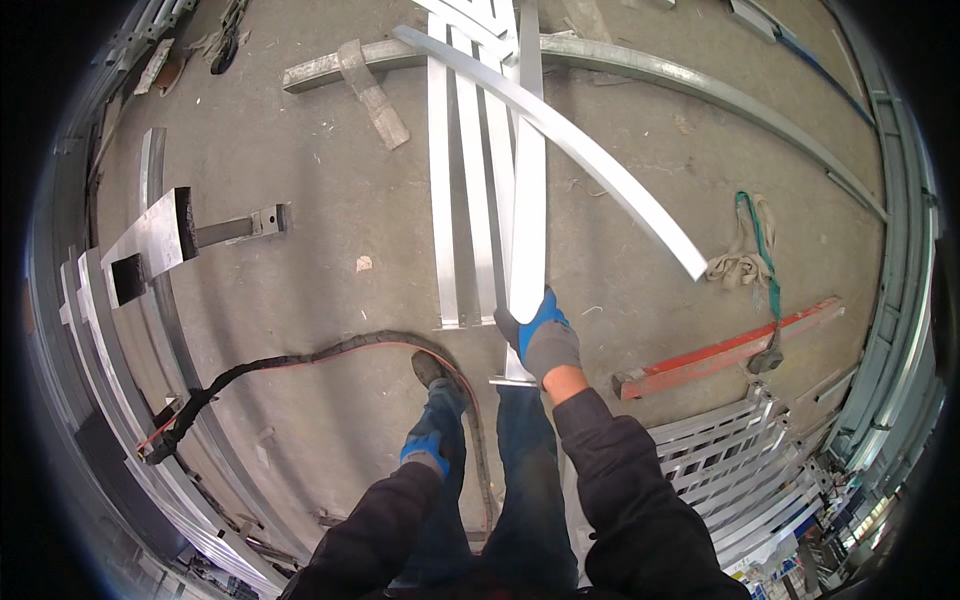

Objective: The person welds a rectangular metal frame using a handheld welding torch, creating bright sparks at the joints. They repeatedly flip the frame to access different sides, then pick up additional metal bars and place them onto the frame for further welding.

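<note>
My right hand (548, 337), in a blue and grey glove, is wrapped round the near end of a long, bright metal bar (529, 220). The bar runs away from me over several similar metal bars (470, 180) lying lengthwise on the floor. Another flat metal bar (590, 165) crosses them at a slant, its near end out to the right. My left hand (427, 450), gloved alike, is down against my left leg around the knee; its fingers are too hard to make out.
A black sleeved cable (300, 357) curves past my left foot. Steel beams (680, 85) lie crosswise under the bars. On the right are a red beam (730, 350), a sling strap (745, 262) and a metal rack (730, 460). A welded metal bracket (155, 245) sits left.
</note>
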Demonstrator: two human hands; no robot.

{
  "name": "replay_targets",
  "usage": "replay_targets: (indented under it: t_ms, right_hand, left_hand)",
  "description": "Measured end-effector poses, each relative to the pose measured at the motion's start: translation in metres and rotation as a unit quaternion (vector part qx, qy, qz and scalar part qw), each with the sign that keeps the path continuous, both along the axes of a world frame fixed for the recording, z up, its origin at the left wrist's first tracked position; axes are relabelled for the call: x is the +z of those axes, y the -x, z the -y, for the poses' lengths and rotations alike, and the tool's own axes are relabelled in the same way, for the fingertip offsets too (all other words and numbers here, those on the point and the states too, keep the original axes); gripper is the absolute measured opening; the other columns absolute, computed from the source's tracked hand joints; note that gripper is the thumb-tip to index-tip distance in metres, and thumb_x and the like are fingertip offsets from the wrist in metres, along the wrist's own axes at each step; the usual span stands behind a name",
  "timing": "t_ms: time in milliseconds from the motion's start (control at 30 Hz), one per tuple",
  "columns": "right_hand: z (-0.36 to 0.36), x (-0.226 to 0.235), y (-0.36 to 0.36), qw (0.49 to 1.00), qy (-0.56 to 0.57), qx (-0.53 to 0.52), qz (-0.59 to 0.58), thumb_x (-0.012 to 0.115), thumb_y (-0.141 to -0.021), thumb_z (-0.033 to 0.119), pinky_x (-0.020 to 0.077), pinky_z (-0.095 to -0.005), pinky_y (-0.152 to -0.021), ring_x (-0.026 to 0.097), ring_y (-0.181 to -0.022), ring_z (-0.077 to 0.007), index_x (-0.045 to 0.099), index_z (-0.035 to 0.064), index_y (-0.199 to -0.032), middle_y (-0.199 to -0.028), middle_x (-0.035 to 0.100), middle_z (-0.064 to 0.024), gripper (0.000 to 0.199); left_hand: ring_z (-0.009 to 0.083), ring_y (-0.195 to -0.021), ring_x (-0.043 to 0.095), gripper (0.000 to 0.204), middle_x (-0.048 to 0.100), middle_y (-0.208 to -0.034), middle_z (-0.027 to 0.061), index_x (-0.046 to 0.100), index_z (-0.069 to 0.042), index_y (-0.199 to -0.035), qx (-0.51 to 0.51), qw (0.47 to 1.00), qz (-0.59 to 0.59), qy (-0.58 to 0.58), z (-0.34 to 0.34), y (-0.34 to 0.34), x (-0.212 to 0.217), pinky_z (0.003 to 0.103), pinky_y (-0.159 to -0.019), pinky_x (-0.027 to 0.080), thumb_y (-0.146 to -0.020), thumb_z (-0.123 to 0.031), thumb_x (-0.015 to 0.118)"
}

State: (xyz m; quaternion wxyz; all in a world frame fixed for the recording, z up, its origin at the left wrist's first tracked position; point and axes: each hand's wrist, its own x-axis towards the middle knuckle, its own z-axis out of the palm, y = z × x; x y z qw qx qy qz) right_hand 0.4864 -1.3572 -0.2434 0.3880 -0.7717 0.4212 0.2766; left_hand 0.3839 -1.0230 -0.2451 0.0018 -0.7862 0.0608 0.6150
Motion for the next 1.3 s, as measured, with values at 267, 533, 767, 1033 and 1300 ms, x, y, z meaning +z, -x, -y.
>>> replay_targets:
  t_ms: [267,533,767,1033,1300]
  right_hand:
    - [0.037,0.019,0.083,0.993,-0.03,-0.052,0.098,0.078,-0.083,0.043,0.0518,-0.043,-0.096,0.066,-0.113,-0.0356,0.049,0.0011,-0.14,-0.123,0.067,-0.0231,0.076]
    - [0.121,0.104,0.12,0.896,-0.381,-0.181,0.141,0.065,-0.092,0.045,0.0539,-0.0359,-0.086,0.067,-0.093,-0.0205,0.055,-0.0018,-0.125,-0.104,0.066,-0.0114,0.058]
    - [0.083,0.227,0.171,0.851,-0.433,-0.276,0.112,0.066,-0.089,0.048,0.0569,-0.0358,-0.082,0.07,-0.095,-0.0233,0.059,-0.0029,-0.125,-0.108,0.069,-0.0142,0.063]
    - [0.056,0.306,0.268,0.956,-0.272,-0.106,-0.025,0.073,-0.091,0.039,0.0515,-0.036,-0.094,0.065,-0.108,-0.0202,0.056,0.0002,-0.137,-0.119,0.069,-0.0137,0.062]
    - [0.016,0.334,0.308,0.984,-0.176,-0.012,0.009,0.081,-0.081,0.045,0.0557,-0.0409,-0.089,0.071,-0.105,-0.0332,0.058,0.0014,-0.132,-0.115,0.07,-0.0234,0.07]
  left_hand:
    - [0.0381,-0.124,0.058,0.055,0.063,-0.132,0.0198,0.06,-0.014,-0.134,0.014,0.999,0.044,0.01,-0.016,-0.002,-0.001,0.047,-0.105,0.047,-0.081,-0.028,0.064]
    - [0.0375,-0.128,0.056,0.058,0.061,-0.135,0.0195,0.059,-0.014,-0.136,0.02,0.998,0.046,0.028,-0.04,0.01,-0.027,0.046,-0.107,0.046,-0.08,-0.03,0.066]
    - [0.0374,-0.129,0.056,0.06,0.06,-0.138,0.0197,0.06,-0.016,-0.137,0.075,0.995,0.045,0.039,-0.045,-0.001,-0.031,0.046,-0.108,0.045,-0.079,-0.029,0.068]
    - [0.0393,-0.12,0.062,0.055,0.064,-0.131,0.0199,0.064,-0.014,-0.131,0.048,0.995,0.015,0.083,-0.043,-0.009,-0.042,0.046,-0.104,0.049,-0.077,-0.025,0.068]
    - [0.0345,-0.124,0.059,0.063,0.058,-0.139,0.0195,0.049,-0.016,-0.148,0.133,0.942,-0.045,0.304,0.04,-0.02,0.035,0.045,-0.102,0.049,-0.093,-0.042,0.067]
